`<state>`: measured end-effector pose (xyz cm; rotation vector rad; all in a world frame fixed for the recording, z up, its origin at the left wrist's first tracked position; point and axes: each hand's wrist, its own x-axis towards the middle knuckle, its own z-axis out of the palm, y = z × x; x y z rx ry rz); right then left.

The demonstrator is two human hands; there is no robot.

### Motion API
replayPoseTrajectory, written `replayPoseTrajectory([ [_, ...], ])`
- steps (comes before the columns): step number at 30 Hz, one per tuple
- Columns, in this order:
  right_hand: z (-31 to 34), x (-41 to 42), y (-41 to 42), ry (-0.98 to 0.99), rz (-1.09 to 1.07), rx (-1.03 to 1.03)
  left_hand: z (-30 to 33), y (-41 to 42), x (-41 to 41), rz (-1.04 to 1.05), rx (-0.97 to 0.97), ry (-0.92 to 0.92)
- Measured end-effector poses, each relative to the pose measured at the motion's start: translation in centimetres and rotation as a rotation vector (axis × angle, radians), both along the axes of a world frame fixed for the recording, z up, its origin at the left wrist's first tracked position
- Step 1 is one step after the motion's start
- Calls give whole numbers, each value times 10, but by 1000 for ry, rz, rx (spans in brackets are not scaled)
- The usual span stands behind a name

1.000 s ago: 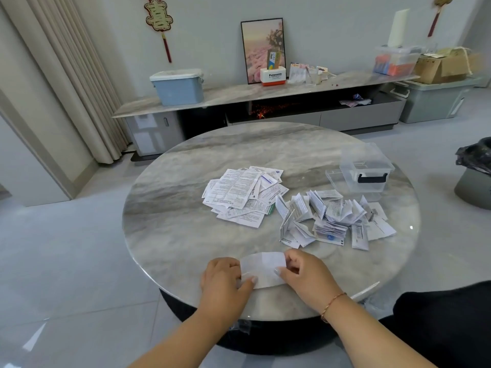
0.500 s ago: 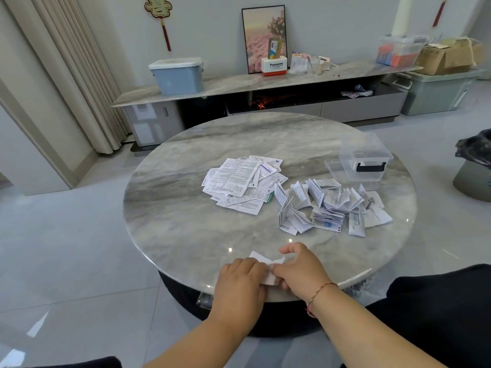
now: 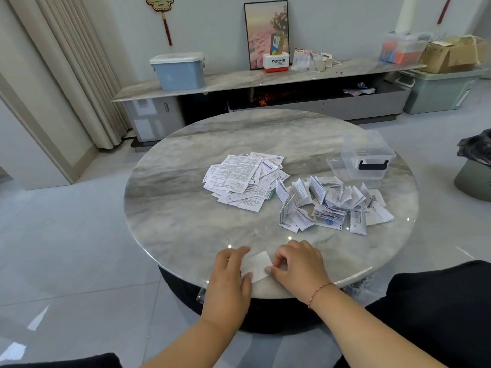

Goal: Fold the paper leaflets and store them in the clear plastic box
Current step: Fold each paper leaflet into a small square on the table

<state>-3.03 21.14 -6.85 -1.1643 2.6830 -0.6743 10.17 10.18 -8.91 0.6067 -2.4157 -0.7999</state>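
We look down from the person's head onto a round marble surface (image 3: 186, 208). At its near edge both hands work one small white leaflet (image 3: 257, 266), which lies flat on the stone between them. The left hand (image 3: 230, 272) rests over the leaflet's left part with fingers fairly straight, apparently pinning it so it cannot slide. The right hand (image 3: 299, 264) has its fingers curled, thumb and fingertips pinching the leaflet's right edge, seemingly to set or start a crease. The visible piece is a rough square turned slightly, one corner pointing away from us; its long axis, as far as we can tell with the hands covering both ends, runs left to right. Farther back near the middle lies a flat pile of unfolded leaflets (image 3: 243, 179), and to its right a looser heap of folded leaflets (image 3: 329, 205), many standing up on their creases. Just beyond that heap, near the far right rim, stands the clear plastic box (image 3: 368, 155) with a dark handle; we judge storing has not begun.
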Motion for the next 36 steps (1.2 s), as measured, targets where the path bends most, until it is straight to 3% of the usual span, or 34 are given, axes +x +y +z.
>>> replayPoseTrajectory([
  [4,1,2,-5,22,-40,-4,-8,-5,3,-58,-154,-36],
  [8,0,1,0,-13,26,-52,-16,-15,18,-281,-429,-104],
  [12,3,0,3,-129,212,-82,-19,-24,22,-372,-631,47],
  [15,0,2,5,-223,301,-184,-15,-27,17,-327,-633,120],
  [21,13,4,2,-167,242,-383,19,-19,-4,-158,-364,85],
  [26,18,-9,7,-209,27,-430,38,-18,-26,-50,-66,32],
  [31,10,-17,11,-327,-295,-554,51,-25,-59,228,621,-1],
  [36,2,-27,10,-385,-501,-592,46,-33,-105,333,961,19],
])
